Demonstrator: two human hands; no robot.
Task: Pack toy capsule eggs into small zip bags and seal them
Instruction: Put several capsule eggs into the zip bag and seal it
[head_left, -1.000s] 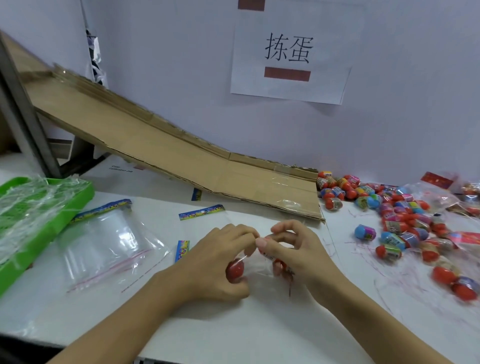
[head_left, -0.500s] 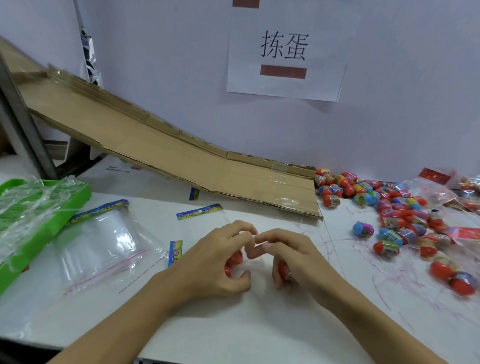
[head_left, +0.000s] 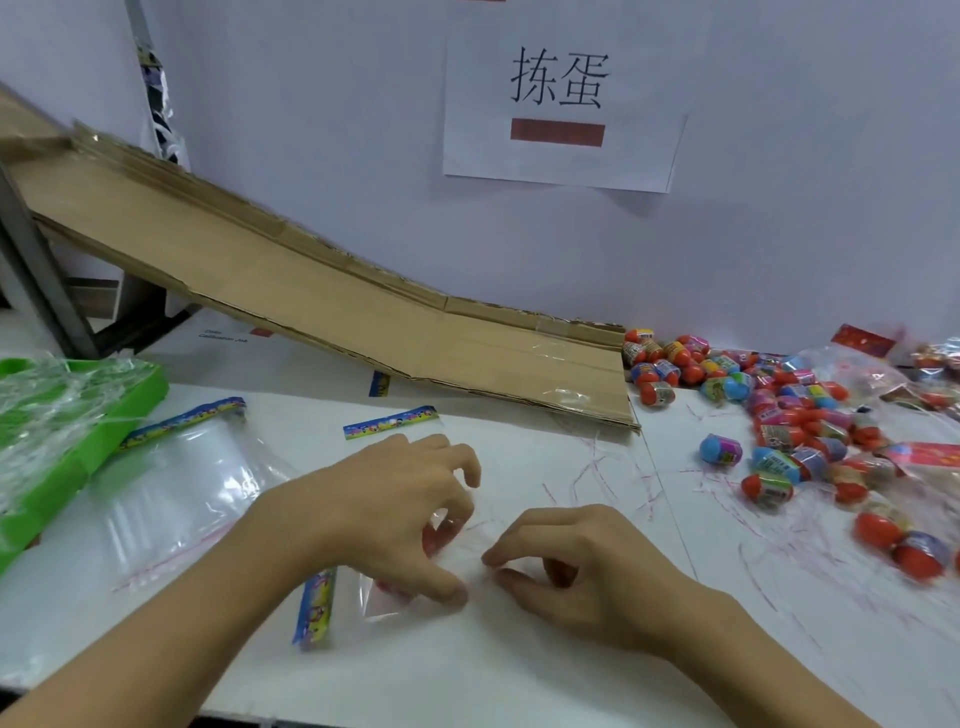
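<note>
A small zip bag (head_left: 415, 582) with red capsule eggs (head_left: 441, 532) inside lay on the white table (head_left: 467, 665) between both hands. The left hand (head_left: 395, 509) and right hand (head_left: 587, 571) pinched its edge with curled fingers. Loose eggs (head_left: 779, 415) were piled well apart, at right.

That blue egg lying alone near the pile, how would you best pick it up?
Pinch the blue egg across its narrow middle, coming from above. It lies on its side on the table, apart from the pile, so there is free room round it. Its rounded ends would likely slip; fingers on the two long sides should hold better. The right hand is nearer.
</note>
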